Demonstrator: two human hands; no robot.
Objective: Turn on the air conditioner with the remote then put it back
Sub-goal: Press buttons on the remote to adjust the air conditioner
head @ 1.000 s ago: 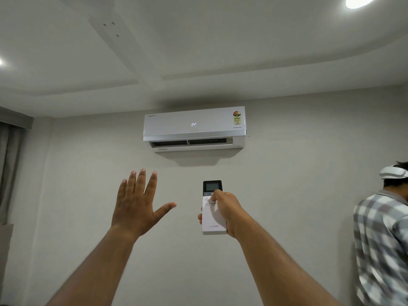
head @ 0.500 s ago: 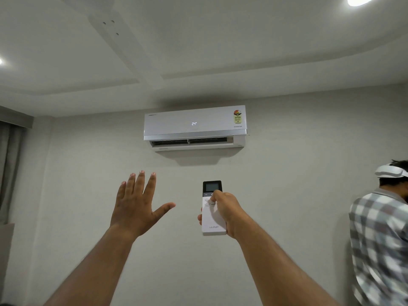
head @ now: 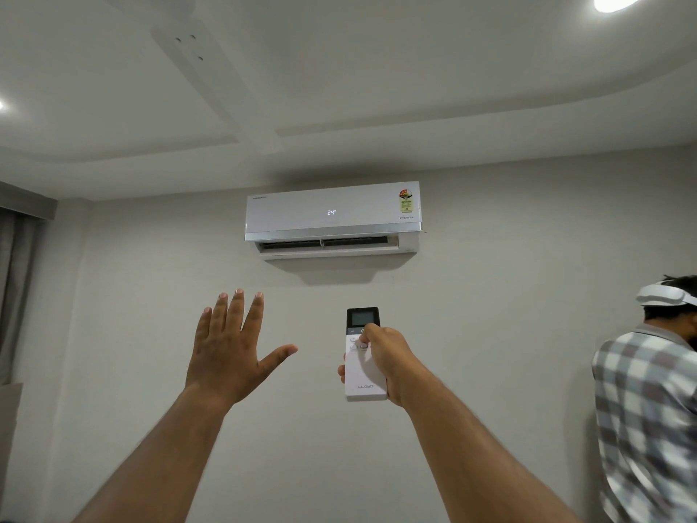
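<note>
**Remote gripped and raised toward the wall unit**

I saw the right hand [head: 384, 362] wrapped around the remote [head: 364, 375], fingers curled behind its white body and the thumb pressed on the buttons just below the dark screen. The remote sat slightly right of centre in the frame, upright, with its screen end pointing up at the air conditioner [head: 333, 217]. Near its lower end I could read a grey brand mark that looked like "LLOYD", though the letters were stylised. The screen showed no figures I could make out, and the thumb hid several buttons.

The left hand [head: 232, 356] was held up at centre left, empty, palm away from me, fingers spread and thumb out to the side.

The air conditioner hung on the wall at upper centre. Its front panel showed "24°" in lit digits, the word "INVERTER" at the lower right corner, and a coloured energy label [head: 406, 200] at the upper right whose print was too small to read. A small logo at its upper left was also illegible. The louvre below stood open.

At the right edge a second person [head: 647, 409] in a checked shirt with a white headband was cut off by the frame. A curtain [head: 15, 292] was partly visible at the left edge.
</note>
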